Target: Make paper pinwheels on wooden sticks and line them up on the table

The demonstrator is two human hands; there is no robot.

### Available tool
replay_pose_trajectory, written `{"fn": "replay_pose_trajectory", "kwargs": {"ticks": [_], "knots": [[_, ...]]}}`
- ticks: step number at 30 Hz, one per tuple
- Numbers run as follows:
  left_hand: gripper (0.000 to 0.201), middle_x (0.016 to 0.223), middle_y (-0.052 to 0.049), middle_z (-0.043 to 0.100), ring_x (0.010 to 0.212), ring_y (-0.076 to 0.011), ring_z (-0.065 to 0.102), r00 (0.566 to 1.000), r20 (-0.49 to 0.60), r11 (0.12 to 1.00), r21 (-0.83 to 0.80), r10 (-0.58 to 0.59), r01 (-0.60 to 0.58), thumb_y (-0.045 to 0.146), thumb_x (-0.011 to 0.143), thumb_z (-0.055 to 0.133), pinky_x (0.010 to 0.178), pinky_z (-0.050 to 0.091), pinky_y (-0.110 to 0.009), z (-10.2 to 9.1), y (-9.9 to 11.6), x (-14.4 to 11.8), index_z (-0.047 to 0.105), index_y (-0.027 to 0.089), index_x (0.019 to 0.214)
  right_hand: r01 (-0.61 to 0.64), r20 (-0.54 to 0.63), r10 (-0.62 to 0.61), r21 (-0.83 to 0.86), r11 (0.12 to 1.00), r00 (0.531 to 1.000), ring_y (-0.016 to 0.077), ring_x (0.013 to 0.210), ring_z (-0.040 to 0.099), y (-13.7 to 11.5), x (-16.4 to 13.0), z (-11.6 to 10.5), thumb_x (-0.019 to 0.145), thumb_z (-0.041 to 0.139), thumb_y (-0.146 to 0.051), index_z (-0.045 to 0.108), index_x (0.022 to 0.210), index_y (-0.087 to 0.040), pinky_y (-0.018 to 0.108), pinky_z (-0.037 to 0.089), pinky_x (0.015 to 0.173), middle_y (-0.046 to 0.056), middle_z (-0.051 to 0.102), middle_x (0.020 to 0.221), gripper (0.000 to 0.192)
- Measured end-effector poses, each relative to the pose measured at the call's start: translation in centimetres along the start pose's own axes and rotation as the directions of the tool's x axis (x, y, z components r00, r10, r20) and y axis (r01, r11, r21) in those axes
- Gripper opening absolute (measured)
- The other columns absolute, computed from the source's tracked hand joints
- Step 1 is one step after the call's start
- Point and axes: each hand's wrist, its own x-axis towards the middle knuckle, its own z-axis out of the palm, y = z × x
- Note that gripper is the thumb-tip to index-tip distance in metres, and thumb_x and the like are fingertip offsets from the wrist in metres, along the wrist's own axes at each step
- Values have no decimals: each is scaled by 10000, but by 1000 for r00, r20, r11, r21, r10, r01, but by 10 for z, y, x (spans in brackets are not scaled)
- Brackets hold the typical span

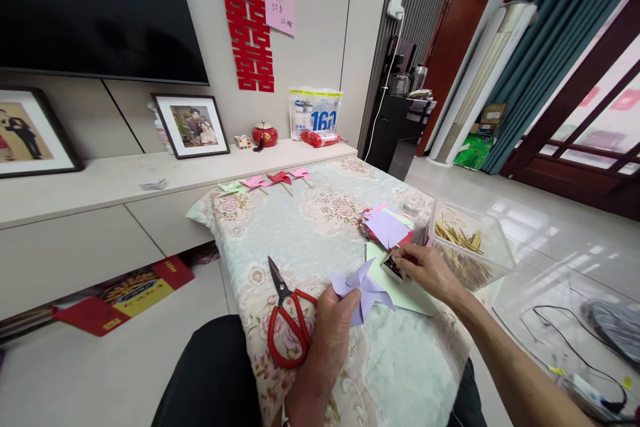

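My left hand (336,320) pinches a lilac paper pinwheel (366,290), its blades folded in to the middle. Scissors with red handles (287,320) lie partly open just left of that hand. My right hand (425,270) reaches with bent fingertips into a small open box (393,265) of dark little pieces; what the fingers hold, if anything, is hidden. Under the box is a pale green sheet (413,297). Behind it sits a stack of coloured paper squares (387,225), lilac on top.
A clear plastic bin (493,250) of thin wooden sticks (457,237) stands at the table's right edge. Finished pinwheels on sticks, including a red pinwheel (280,178), lie along the far edge of the flowered tablecloth (320,233). Cables (560,313) trail over the floor at right.
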Motion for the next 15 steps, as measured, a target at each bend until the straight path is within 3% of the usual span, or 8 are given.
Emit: {"fn": "replay_pose_trajectory", "kwargs": {"ticks": [2,3,6,9,12,15], "knots": [[330,775,-50,756,706,-204,644,1000,-7,1000,-18,-7,7,296,626,775,694,491,-288,2,1,0,742,120,903,-72,23,69,232,970,997,132,545,573,-5,-7,4,860,541,-388,636,799,-178,246,436,543,3,629,658,239],[327,768,-45,752,711,-203,643,1000,-11,1000,-25,-10,10,292,625,776,697,489,-286,3,2,-1,740,122,903,-132,51,122,405,905,991,117,529,573,-7,-11,7,827,609,-409,652,831,-173,234,439,531,2,648,679,240],[307,746,-30,736,712,-193,632,1000,-23,999,-39,-12,11,284,625,774,691,480,-275,3,2,-1,732,131,887,-296,197,239,806,512,951,72,486,568,-14,-23,18,662,824,-363,690,830,-161,192,440,508,-3,685,691,294],[285,718,-18,719,668,-176,607,1000,-24,1000,-28,-14,13,291,634,769,668,470,-270,3,1,-2,722,135,867,-356,297,242,899,255,924,53,469,573,-18,-30,28,589,890,-258,700,767,-152,163,454,499,-14,680,638,281],[277,713,-15,716,636,-167,594,1000,-26,1000,-12,-2,1,289,642,762,652,466,-272,3,1,-3,717,136,869,-365,318,248,915,172,915,58,496,593,-20,-32,34,597,883,-209,710,766,-145,165,485,512,-9,682,647,250],[287,725,-19,727,639,-175,608,998,-62,1000,-11,3,-4,274,619,767,643,468,-274,6,4,-4,716,140,867,-346,271,305,910,228,913,74,530,611,-20,-33,35,616,875,-229,719,802,-137,189,515,533,10,698,692,259]]}}
